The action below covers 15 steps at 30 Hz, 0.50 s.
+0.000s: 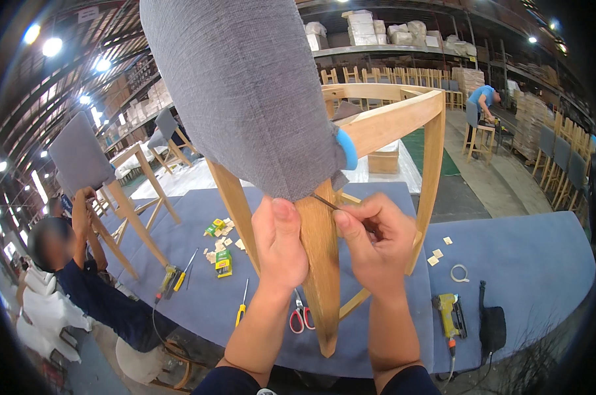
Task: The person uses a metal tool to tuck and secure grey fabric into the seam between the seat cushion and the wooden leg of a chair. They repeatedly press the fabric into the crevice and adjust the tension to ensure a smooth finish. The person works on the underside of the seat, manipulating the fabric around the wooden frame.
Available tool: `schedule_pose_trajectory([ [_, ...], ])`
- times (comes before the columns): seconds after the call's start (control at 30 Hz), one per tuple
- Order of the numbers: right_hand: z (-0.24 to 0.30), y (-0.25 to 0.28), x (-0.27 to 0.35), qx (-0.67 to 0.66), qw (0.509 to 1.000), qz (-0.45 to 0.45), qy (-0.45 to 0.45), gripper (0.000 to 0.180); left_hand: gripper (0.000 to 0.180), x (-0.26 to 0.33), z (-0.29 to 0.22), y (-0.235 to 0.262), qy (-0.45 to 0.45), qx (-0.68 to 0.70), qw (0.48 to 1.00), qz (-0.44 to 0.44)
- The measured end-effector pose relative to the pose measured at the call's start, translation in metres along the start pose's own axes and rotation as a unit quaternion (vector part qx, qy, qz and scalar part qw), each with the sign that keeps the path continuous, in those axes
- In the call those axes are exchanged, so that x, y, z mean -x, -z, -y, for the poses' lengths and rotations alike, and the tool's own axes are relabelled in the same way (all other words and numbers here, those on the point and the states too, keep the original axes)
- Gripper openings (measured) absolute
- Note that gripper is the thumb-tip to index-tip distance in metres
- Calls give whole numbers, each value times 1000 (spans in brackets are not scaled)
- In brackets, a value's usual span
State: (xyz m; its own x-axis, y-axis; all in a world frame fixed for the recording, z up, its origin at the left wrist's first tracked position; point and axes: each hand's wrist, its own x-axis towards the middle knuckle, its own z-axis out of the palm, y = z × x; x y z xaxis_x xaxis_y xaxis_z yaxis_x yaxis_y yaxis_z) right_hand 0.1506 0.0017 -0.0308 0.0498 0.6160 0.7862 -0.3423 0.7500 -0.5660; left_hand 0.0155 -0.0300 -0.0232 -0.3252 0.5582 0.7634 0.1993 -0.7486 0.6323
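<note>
In front of me a wooden chair frame stands tilted, its back covered in grey fabric (239,92). A tapered wooden leg (321,276) points down toward me from the fabric's lower edge. My left hand (278,243) is closed round the left side of this leg, thumb pressed at the fabric edge. My right hand (377,243) pinches a thin dark rod-like tool (324,201) between thumb and forefinger. Its tip meets the seam between fabric and wood. A light-blue edge (346,149) shows beside the grey cover.
On the blue-grey covered table (508,263) lie red-handled scissors (301,316), a yellow screwdriver (242,309), a yellow-green staple gun (449,316), a tape ring (459,272), a black pouch (492,322) and a green-yellow box (223,263). A co-worker (81,263) handles another chair at left.
</note>
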Motion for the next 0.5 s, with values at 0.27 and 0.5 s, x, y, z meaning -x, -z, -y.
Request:
schedule_pose_trajectory([
  [0.27, -13, 7, -19, 184, 959, -34, 212, 14, 61, 0, 3, 1, -7, -10, 1000, -8],
  [0.5, -5, 64, 28, 13, 989, -107, -96, 18, 51, 0, 12, 5, 18, 47, 998, 30],
])
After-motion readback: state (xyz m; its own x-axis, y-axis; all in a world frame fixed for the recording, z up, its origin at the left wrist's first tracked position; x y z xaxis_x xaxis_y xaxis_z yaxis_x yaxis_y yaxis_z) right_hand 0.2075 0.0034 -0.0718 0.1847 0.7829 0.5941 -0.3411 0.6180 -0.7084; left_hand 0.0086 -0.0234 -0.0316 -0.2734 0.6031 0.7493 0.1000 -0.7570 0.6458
